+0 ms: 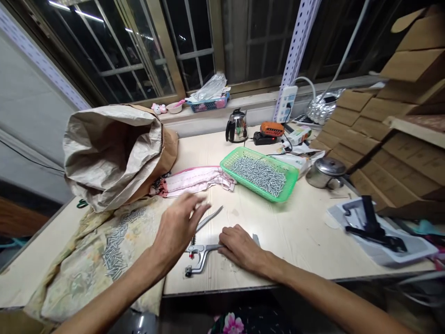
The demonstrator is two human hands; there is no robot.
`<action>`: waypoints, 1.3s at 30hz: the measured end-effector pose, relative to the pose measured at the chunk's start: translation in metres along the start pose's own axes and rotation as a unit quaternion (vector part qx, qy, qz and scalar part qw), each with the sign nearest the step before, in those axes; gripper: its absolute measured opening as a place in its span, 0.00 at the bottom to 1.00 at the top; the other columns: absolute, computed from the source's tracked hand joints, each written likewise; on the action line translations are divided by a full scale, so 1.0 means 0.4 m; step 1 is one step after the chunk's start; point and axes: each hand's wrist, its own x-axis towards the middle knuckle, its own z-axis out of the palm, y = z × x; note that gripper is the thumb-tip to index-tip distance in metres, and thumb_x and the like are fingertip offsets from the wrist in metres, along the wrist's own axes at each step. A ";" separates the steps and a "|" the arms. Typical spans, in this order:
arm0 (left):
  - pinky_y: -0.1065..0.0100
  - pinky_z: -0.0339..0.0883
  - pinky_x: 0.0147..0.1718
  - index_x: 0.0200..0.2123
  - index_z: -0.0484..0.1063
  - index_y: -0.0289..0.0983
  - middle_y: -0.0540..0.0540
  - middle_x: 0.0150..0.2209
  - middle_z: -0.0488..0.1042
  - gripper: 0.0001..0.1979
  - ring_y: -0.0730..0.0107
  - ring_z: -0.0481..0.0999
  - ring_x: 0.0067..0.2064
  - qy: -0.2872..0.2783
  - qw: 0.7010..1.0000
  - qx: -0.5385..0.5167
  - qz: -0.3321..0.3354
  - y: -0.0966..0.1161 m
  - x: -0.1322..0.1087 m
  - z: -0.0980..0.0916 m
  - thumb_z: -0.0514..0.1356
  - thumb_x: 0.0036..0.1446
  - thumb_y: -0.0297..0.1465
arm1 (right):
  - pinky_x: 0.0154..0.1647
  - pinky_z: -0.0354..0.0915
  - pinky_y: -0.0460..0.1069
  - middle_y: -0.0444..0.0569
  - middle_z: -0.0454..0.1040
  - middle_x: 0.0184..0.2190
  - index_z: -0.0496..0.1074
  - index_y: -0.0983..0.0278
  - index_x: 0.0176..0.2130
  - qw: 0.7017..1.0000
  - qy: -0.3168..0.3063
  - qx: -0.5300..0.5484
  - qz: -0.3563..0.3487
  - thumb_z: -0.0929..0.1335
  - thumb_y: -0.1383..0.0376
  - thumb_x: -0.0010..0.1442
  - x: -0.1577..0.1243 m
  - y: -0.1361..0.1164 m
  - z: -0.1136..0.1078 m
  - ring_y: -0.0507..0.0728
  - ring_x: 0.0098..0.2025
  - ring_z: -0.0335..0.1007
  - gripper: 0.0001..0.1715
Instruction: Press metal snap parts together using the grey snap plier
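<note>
Grey metal tool, handles splayed toward 1 o'clock. Right hand covers one, grip unclear; left hand hovers open.

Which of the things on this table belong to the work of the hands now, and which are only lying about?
In use: right hand resting on the metal hand tool; left hand hovering beside it; small metal pieces on the patterned cloth; probably the green basket of like pieces.
Lying about: kettle, steel pot, orange charger, cardboard boxes, white tray.
</note>
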 end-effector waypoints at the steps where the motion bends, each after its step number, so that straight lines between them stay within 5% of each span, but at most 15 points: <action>1: 0.67 0.69 0.40 0.50 0.72 0.38 0.44 0.45 0.74 0.16 0.68 0.76 0.40 0.080 0.996 -0.024 0.040 0.029 0.033 -0.016 0.55 0.64 0.38 | 0.40 0.53 0.51 0.46 0.70 0.37 0.65 0.63 0.36 1.000 0.005 0.000 -0.001 0.65 0.63 0.66 -0.001 0.003 0.004 0.55 0.39 0.64 0.06; 4: 0.64 0.69 0.45 0.58 0.65 0.39 0.42 0.49 0.72 0.21 0.66 0.74 0.45 0.176 0.978 -0.015 0.113 0.054 0.095 -0.047 0.54 0.65 0.40 | 0.40 0.54 0.51 0.46 0.70 0.37 0.65 0.63 0.36 1.000 0.006 -0.003 -0.001 0.64 0.63 0.66 -0.004 0.010 0.013 0.55 0.39 0.64 0.06; 7: 0.65 0.68 0.45 0.50 0.73 0.39 0.44 0.43 0.75 0.16 0.64 0.72 0.45 0.105 0.987 0.065 0.102 -0.046 0.083 -0.045 0.53 0.65 0.38 | 0.40 0.55 0.52 0.48 0.70 0.36 0.65 0.63 0.35 1.000 0.009 -0.010 -0.006 0.63 0.64 0.66 -0.010 0.010 0.019 0.56 0.38 0.65 0.07; 10: 0.67 0.66 0.43 0.42 0.78 0.38 0.44 0.40 0.77 0.13 0.63 0.72 0.44 0.005 0.990 0.139 -0.036 -0.231 0.004 -0.039 0.53 0.65 0.34 | 0.39 0.55 0.52 0.48 0.70 0.34 0.65 0.63 0.34 0.999 0.047 -0.013 -0.024 0.63 0.66 0.66 -0.018 0.012 0.031 0.57 0.37 0.65 0.07; 13: 0.67 0.64 0.42 0.39 0.79 0.37 0.44 0.39 0.78 0.13 0.63 0.73 0.42 -0.111 0.954 0.186 -0.207 -0.398 -0.110 -0.048 0.54 0.62 0.31 | 0.37 0.54 0.52 0.47 0.68 0.32 0.65 0.62 0.33 0.995 0.088 -0.008 -0.043 0.62 0.66 0.67 -0.021 0.022 0.053 0.57 0.33 0.64 0.09; 17: 0.68 0.63 0.38 0.37 0.79 0.35 0.44 0.37 0.78 0.13 0.63 0.74 0.41 -0.201 0.902 0.209 -0.320 -0.507 -0.231 -0.044 0.54 0.59 0.30 | 0.35 0.54 0.53 0.46 0.67 0.29 0.64 0.61 0.32 0.992 0.109 -0.005 -0.067 0.60 0.63 0.68 -0.024 0.034 0.073 0.57 0.31 0.64 0.11; 23: 0.67 0.63 0.42 0.38 0.78 0.35 0.40 0.42 0.77 0.12 0.60 0.72 0.47 -0.205 0.900 0.225 -0.311 -0.561 -0.285 -0.012 0.54 0.60 0.29 | 0.35 0.54 0.53 0.46 0.66 0.29 0.65 0.61 0.32 0.990 0.119 -0.009 -0.076 0.59 0.60 0.69 -0.027 0.042 0.079 0.57 0.30 0.63 0.14; 34: 0.62 0.62 0.46 0.39 0.73 0.32 0.34 0.44 0.71 0.12 0.57 0.67 0.51 -0.251 0.913 0.242 -0.213 -0.566 -0.272 0.033 0.49 0.63 0.24 | 0.34 0.55 0.53 0.47 0.67 0.29 0.66 0.61 0.32 0.990 0.118 -0.011 -0.076 0.58 0.58 0.69 -0.022 0.039 0.072 0.56 0.30 0.64 0.17; 39: 0.61 0.63 0.44 0.38 0.74 0.29 0.32 0.41 0.73 0.14 0.55 0.69 0.48 -0.242 0.899 0.271 -0.245 -0.579 -0.264 0.046 0.48 0.61 0.22 | 0.35 0.55 0.53 0.47 0.67 0.30 0.65 0.61 0.33 0.991 0.109 -0.019 -0.072 0.58 0.59 0.70 -0.023 0.037 0.071 0.57 0.31 0.64 0.16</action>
